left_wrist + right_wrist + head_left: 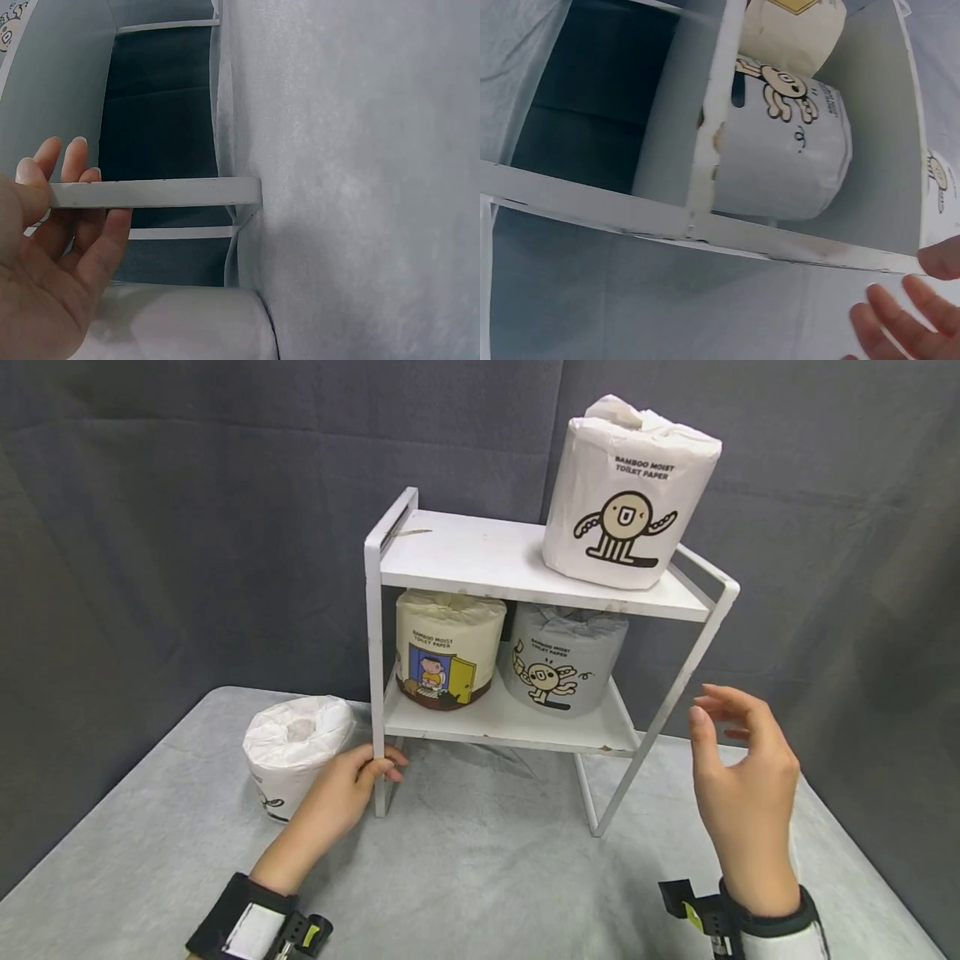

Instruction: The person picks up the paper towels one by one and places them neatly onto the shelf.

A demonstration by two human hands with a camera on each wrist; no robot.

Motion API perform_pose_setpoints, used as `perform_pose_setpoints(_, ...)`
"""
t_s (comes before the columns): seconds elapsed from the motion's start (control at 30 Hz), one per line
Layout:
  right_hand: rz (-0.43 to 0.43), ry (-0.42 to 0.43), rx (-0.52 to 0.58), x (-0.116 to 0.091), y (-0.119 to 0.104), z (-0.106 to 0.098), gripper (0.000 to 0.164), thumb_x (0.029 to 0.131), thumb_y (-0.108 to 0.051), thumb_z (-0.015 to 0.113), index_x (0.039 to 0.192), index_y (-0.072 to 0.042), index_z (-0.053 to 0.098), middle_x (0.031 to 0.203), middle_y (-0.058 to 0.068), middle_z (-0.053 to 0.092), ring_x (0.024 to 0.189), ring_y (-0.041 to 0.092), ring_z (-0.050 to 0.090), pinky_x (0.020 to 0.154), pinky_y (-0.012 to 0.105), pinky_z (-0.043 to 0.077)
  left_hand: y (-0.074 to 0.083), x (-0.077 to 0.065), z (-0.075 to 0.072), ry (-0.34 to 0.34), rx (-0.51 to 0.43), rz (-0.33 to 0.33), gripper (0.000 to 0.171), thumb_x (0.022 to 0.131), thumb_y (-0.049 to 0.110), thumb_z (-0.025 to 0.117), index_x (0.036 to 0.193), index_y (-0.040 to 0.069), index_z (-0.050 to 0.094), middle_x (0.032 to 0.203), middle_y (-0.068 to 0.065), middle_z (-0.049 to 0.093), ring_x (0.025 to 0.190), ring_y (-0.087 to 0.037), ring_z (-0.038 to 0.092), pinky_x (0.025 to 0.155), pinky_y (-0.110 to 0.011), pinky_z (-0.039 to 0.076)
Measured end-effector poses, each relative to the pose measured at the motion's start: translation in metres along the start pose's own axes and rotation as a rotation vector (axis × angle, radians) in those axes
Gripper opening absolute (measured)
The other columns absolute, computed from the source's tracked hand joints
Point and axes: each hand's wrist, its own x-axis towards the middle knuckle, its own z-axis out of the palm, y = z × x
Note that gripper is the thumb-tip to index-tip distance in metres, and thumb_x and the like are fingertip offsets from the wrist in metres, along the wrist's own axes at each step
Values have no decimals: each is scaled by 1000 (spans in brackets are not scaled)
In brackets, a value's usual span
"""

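A small white two-tier shelf [480, 547] stands on the table. My left hand [345, 789] holds its left front leg [157, 193] low down, thumb on one side and fingers curled behind. On the top tier, toward the right, sits a white toilet paper roll [626, 452] in printed wrap. The lower tier bears a cream roll [420, 664] on the left and a grey roll [592, 693] on the right. My right hand [750, 793] is raised to the right of the shelf, fingers loosely bent and holding nothing, apart from the right leg [667, 706].
Another white roll [277, 743] stands on the table left of the shelf, close beside my left wrist and partly hidden by the hand. A grey cloth covers the table [487, 877]. Behind the shelf hangs a dark grey curtain [262, 552].
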Motion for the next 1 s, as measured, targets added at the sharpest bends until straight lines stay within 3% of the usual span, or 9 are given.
perform_pose_setpoints(0.13,60,-110,-27,-4,4,9,36,94,-4,65,128,5,56,110,20,65,100,36,60,85,34,40,0,0,0,-2,2,-1,19,103,12,52,106,6,71,87,-1,71,94,-24,64,80,-40,48)
perform_pose_setpoints(0.27,55,-168,-11,-7,7,20,42,93,-5,68,129,8,51,109,22,64,95,37,61,82,42,42,1,-1,-1,0,6,-8,20,103,12,52,107,6,70,88,-1,72,95,-24,65,80,-40,48)
perform_pose_setpoints(0.5,29,-125,33,-10,12,30,42,89,4,69,127,7,50,97,18,66,85,32,62,77,32,40,2,-1,-1,-3,19,-8,20,103,13,52,107,6,70,88,-1,72,96,-24,64,79,-39,47)
perform_pose_setpoints(0.87,13,-64,47,-13,18,38,42,87,9,69,124,8,49,92,19,65,81,31,61,75,30,39,4,0,-1,0,36,-3,20,103,12,52,107,5,70,88,-2,72,97,-26,65,81,-42,48)
perform_pose_setpoints(1.0,12,-59,39,-14,19,39,42,88,10,68,125,9,49,92,21,65,80,33,60,74,33,39,6,0,-2,-5,56,-6,20,103,12,52,98,5,70,101,-5,72,95,-22,63,77,-37,46)
